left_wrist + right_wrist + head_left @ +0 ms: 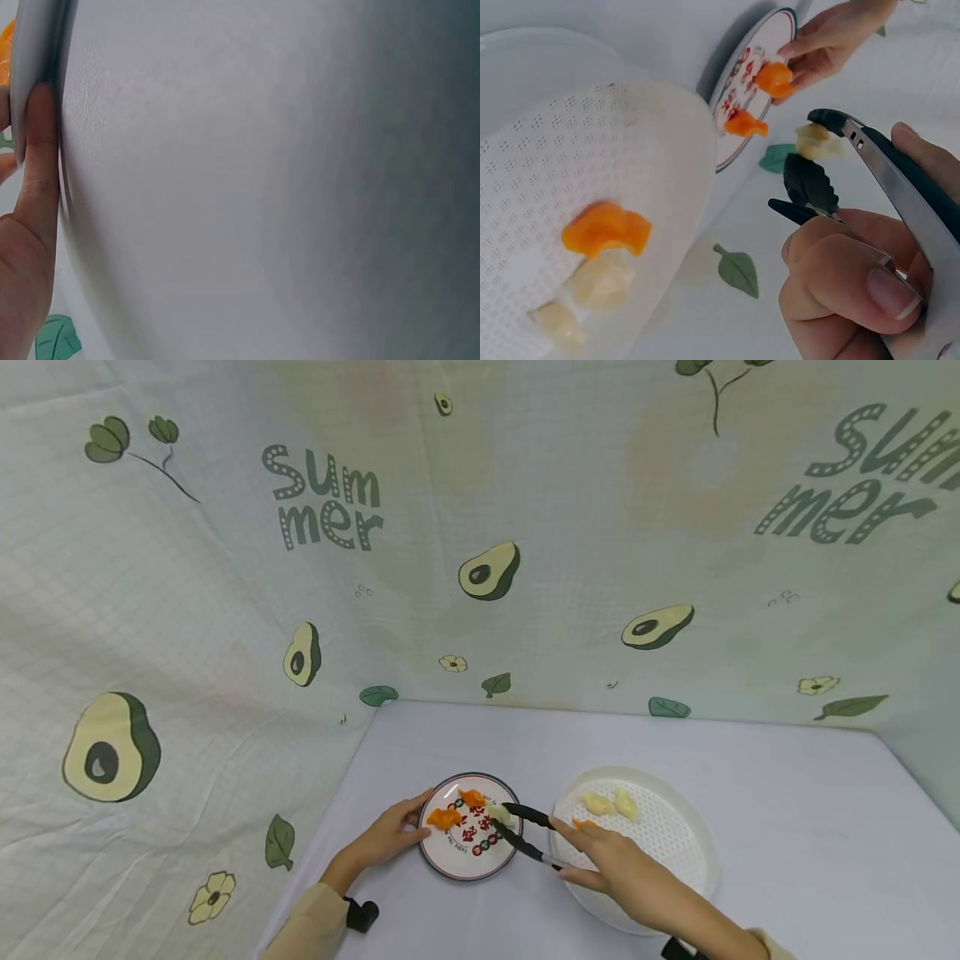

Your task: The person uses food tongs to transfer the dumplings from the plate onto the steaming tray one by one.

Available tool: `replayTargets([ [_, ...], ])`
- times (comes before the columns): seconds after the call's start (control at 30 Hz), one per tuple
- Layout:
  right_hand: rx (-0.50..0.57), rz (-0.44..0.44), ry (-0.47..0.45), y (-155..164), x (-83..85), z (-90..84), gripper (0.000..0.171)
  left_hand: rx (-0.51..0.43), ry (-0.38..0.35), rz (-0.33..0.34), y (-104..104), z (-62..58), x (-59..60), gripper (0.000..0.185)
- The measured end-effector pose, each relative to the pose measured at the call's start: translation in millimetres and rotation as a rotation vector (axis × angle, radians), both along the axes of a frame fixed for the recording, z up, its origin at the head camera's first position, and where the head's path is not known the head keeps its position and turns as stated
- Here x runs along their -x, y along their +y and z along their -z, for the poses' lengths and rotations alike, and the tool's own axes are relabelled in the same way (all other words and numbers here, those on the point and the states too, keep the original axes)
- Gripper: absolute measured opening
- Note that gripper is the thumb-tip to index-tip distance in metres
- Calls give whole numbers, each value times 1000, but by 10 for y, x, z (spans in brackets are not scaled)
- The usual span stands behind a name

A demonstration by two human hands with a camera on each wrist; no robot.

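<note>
My left hand (401, 828) grips the left rim of a small round plate (457, 860) with a red pattern; its fingers (36, 180) lie along the rim in the left wrist view. Two orange dumplings (444, 817) lie on the plate. My right hand (600, 858) holds black-tipped metal tongs (525, 843). The tongs (900, 172) pinch a pale dumpling (816, 142) over the plate's right side. To the right stands a white perforated tray (667, 843) with an orange dumpling (606, 229) and two pale dumplings (611, 802) in it.
The plate and tray stand on a white table (787, 827). A cloth with avocado prints and the word "Summer" (480, 568) hangs as a wall behind and on the left. Bare table lies to the right of the tray.
</note>
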State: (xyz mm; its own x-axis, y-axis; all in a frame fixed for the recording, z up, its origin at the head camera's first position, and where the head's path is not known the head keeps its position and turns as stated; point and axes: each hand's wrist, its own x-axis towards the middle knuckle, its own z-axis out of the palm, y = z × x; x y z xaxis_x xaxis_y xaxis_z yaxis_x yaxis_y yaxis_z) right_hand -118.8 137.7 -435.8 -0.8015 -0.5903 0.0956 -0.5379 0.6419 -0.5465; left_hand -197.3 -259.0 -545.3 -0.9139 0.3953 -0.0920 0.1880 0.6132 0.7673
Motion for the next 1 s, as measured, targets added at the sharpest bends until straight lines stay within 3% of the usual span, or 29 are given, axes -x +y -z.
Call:
replayTargets([
  [0.13, -5, 15, 8, 135, 16, -18, 66, -7, 14, 6, 13, -6, 33, 69],
  [0.53, -12, 99, -147, 575, -31, 33, 76, -9, -5, -6, 10, 42, 10, 69],
  [1.0, -74, 183, -79, 1067, -93, 99, 66, 9, -6, -26, 0, 21, 9, 69],
])
